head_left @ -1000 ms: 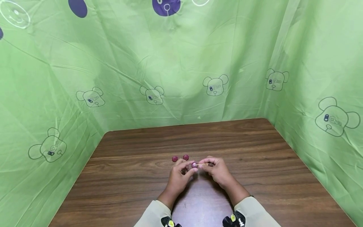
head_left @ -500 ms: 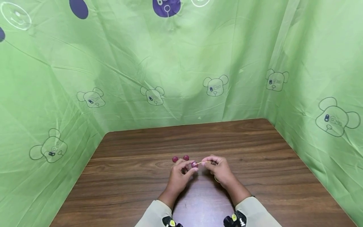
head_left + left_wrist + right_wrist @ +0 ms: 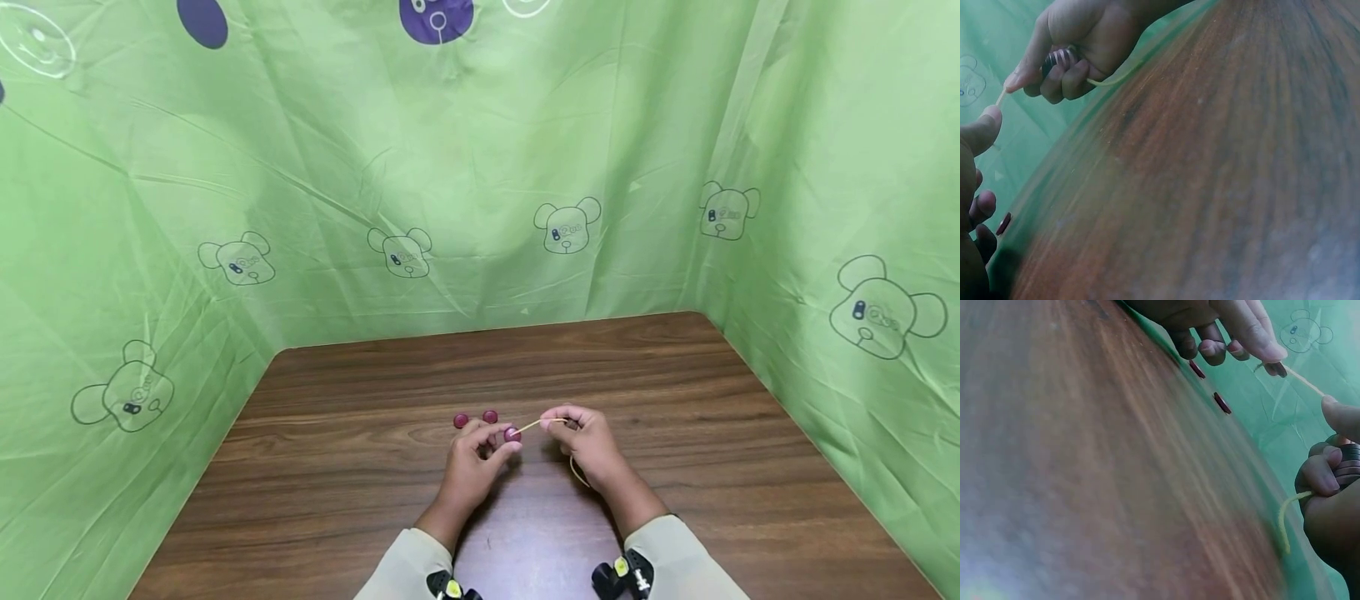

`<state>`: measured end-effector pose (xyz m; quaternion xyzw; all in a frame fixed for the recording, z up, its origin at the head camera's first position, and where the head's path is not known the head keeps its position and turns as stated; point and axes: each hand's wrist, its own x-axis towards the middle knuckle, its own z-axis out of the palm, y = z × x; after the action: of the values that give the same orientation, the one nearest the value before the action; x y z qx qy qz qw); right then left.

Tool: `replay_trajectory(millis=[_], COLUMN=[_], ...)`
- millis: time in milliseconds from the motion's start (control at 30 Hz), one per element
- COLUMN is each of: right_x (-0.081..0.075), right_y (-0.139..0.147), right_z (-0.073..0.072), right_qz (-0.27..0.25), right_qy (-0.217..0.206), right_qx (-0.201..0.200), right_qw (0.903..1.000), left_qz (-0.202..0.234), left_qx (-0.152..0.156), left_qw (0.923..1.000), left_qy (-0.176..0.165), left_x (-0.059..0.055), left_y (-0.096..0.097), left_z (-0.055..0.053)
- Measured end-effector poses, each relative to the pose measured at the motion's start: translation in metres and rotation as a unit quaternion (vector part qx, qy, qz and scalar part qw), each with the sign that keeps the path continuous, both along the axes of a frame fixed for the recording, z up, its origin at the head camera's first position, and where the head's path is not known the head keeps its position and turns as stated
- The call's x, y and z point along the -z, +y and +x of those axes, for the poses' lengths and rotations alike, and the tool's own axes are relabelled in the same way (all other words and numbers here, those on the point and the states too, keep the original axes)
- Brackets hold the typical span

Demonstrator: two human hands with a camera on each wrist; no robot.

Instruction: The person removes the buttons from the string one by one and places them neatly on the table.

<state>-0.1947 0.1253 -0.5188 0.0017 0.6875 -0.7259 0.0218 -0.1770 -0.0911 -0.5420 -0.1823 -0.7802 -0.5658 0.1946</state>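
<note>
Held disc: a maroon button-like disc is between the hands, above the table.
Left grip: the left hand clamps the disc's edge between thumb and finger.
Right grip: the right hand pinches the cord, its other fingers curled round a striped stack of discs.
Threading so far: the cord appears already through the held disc, a short end showing beyond it; whether it runs through the stack is hidden.
Loose discs: the left loose disc and right loose disc lie beyond the left hand, seemingly left to string.
Cord: yellow, thin, pliant; taut between the hands, curving loosely below the right.
Discs: round, thin, rimmed, slightly glossy.
Table: brown, streaked wood grain.
Backdrop: creased green cloth, bear-printed.
</note>
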Motion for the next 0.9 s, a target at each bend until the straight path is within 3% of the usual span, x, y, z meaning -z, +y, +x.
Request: replay_trajectory(millis=[233,667,900], right_x=[-0.001,-0.003,-0.001], right_y=[0.005,0.013,0.014], right_z=[-0.003,-0.005,-0.008], right_qz=[-0.019,-0.049,-0.049], right_qy=[0.006,0.001,-0.007], right_qx=[0.018,0.042,0.056], right_qw=[0.9996,0.9979,0.9972], left_qz=[-0.008,-0.009,-0.025], left_qx=[-0.003,-0.006,-0.008], left_qw=[0.9994,0.9995,0.9982], left_qy=[-0.032,-0.031,-0.054], left_x=[-0.002,-0.002,-0.002], left_y=[-0.001,0.0,0.0], left_z=[0.0,-0.001,-0.002])
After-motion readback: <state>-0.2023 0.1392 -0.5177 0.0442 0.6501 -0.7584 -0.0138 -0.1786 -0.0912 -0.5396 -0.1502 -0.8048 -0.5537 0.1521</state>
